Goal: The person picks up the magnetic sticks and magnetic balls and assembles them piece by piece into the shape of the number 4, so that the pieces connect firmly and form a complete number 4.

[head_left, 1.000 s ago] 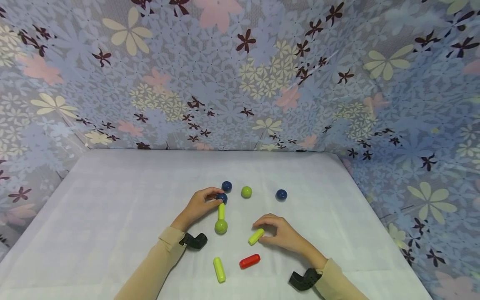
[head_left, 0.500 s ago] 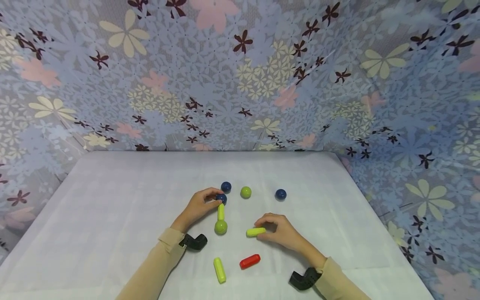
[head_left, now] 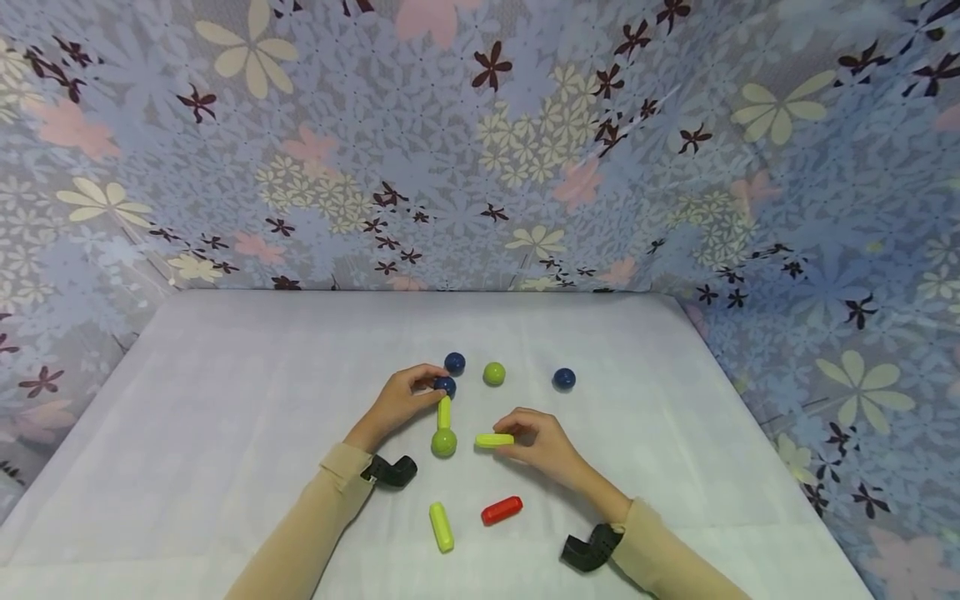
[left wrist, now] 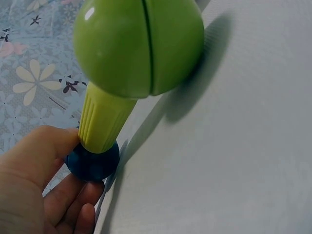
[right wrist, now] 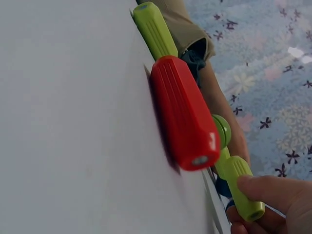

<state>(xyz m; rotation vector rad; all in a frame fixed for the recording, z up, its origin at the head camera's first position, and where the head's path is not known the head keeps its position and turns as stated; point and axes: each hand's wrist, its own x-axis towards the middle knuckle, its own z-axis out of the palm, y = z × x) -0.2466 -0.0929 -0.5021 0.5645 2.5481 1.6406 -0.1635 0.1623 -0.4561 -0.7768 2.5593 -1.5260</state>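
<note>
My left hand [head_left: 401,402] holds a dark blue ball [head_left: 446,386] between thumb and fingers. From that ball a yellow-green grooved rod [head_left: 444,412] runs to a green ball [head_left: 444,443], and the three make one line; the left wrist view shows the green ball [left wrist: 141,48] large and close, with a seam. My right hand [head_left: 543,446] pinches another yellow-green rod [head_left: 493,440], which points left toward the green ball with a gap between them. In the right wrist view, the thumb lies on this rod [right wrist: 239,178], whose near end shows a grey round spot.
A red rod [head_left: 502,510] and a yellow-green rod [head_left: 442,527] lie nearer the person. Beyond the hands rest a blue ball [head_left: 454,363], a green ball [head_left: 494,373] and another blue ball [head_left: 565,379]. Floral cloth [head_left: 420,167] rises behind the white table [head_left: 247,375].
My right hand has turned its rod from a slant to nearly level and moved it left, closer to the green ball. The left hand keeps its hold on the blue ball.
</note>
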